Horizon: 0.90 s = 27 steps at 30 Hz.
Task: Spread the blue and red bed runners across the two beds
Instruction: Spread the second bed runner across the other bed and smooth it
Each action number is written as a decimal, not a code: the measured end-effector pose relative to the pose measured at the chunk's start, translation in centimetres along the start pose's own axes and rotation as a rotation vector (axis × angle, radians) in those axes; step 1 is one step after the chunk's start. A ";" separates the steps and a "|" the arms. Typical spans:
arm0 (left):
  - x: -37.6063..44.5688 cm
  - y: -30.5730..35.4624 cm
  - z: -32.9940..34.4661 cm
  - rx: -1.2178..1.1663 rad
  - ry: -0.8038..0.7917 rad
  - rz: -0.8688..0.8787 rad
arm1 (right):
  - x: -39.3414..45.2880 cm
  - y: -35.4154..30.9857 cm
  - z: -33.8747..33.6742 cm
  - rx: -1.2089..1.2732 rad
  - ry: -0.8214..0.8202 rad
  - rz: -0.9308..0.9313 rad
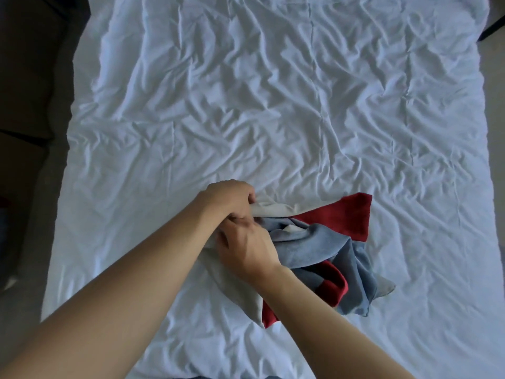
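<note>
Red and blue cloth, i.e. the runners [322, 242], lies bunched in one heap on the white bed sheet [246, 105], near the sheet's front edge. My left hand [229, 199] pinches a pale fold at the heap's far-left corner; my right hand [246, 250] grips the bunch just below it, both curled tight. Heap trails right of both grips, no clear long axis yet. I'd judge next pull goes apart, sideways. No labels or writing visible.
</note>
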<state>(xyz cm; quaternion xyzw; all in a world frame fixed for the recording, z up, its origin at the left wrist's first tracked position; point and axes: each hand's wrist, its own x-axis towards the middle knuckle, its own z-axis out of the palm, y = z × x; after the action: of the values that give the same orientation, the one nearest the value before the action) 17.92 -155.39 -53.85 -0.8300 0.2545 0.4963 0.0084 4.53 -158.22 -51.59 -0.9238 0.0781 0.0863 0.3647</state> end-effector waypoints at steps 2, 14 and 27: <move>0.1 -0.1 0.6 0.082 0.120 0.041 | -0.5 1.1 -1.0 -0.027 0.113 -0.012; 0.4 -1.5 1.2 -0.007 0.513 0.153 | 3.0 12.6 -4.5 -0.504 -0.100 0.263; 0.8 -2.9 -0.2 -0.022 0.467 -0.039 | 7.2 9.5 -5.0 -0.440 -0.014 0.087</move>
<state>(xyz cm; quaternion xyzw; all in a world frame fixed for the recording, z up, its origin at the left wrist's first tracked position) 19.68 -153.24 -55.10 -0.9271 0.2281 0.2932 -0.0501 10.09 -169.12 -55.82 -0.9762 0.0944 0.1234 0.1510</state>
